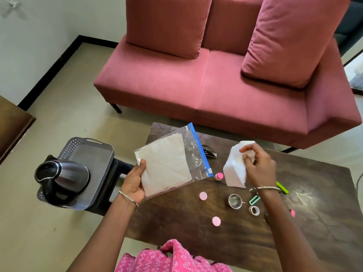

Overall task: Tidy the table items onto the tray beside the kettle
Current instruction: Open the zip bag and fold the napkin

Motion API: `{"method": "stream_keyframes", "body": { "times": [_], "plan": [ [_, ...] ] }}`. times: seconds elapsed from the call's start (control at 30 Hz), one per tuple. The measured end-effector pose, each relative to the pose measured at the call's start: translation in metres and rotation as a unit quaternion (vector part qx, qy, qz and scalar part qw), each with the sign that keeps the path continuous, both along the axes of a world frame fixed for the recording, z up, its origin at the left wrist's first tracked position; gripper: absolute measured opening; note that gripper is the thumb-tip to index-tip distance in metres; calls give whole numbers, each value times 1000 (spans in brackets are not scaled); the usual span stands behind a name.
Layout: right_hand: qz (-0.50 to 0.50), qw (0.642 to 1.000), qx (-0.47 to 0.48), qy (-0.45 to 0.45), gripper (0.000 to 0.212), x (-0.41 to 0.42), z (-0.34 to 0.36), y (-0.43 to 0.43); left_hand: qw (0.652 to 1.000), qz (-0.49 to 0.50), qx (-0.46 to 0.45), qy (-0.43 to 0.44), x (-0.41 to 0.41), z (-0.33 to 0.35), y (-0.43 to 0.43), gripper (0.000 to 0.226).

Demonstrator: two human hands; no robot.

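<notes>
Gripping zip bag (176,160) in left hand (133,183) over table (196,232) left end, pinching 1 loose napkin (234,169) in right hand (259,167). Best slipped in flat (zip mouth held wide), then set left on tray (94,154).

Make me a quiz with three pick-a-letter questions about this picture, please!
1. Where does the kettle stand? A on the sofa; B on the tray; C on the floor.
2. What colour is the plastic bag's zip strip? A red; B yellow; C blue.
3. What is the left hand doing? A gripping the plastic bag; B lying flat on the table; C lifting the kettle.
Answers: 1 B, its base sits on the grey tray. 2 C, a blue strip runs along the bag's edge. 3 A, it clasps the bag's corner, while the right hand pinches a white tissue.
</notes>
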State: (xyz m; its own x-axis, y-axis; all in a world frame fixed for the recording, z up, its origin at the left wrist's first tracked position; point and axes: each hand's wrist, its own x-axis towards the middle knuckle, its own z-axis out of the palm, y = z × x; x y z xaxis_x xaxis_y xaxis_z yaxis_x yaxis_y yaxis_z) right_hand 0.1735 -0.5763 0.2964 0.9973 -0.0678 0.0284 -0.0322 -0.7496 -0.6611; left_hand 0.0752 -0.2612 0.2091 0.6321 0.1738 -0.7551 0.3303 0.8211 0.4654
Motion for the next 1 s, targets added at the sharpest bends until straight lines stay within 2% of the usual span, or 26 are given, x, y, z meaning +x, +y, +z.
{"method": "stream_keyframes", "body": {
  "times": [0.1,0.2,0.33,0.47,0.6,0.73,0.8,0.9,0.97,1.0],
  "plan": [
    [-12,997,60,48,29,-14,-21,4,998,28,31,42,-9,-15,-4,25],
    [-31,994,82,69,31,-19,-42,4,992,40,55,102,-24,-46,-8,36],
    [-2,992,68,103,24,-24,-74,9,982,61,71,163,-50,-97,-24,26],
    [7,993,88,83,25,-25,-103,12,966,100,77,227,-75,-152,-33,35],
    [-14,986,135,95,25,-23,-130,8,957,150,76,236,-83,-191,-37,23],
    [7,978,155,141,25,-23,-149,14,954,156,87,241,-81,-218,-40,32],
    [16,972,171,161,28,-23,-152,21,949,124,122,262,-77,-225,-41,34],
    [29,959,204,194,29,-23,-154,32,916,45,209,339,-70,-225,-38,47],
    [34,949,225,219,26,-23,-151,40,862,-4,323,391,-64,-212,-36,63],
    [41,942,236,234,26,-23,-148,42,835,-34,391,386,-58,-201,-36,65]
  ]
}}
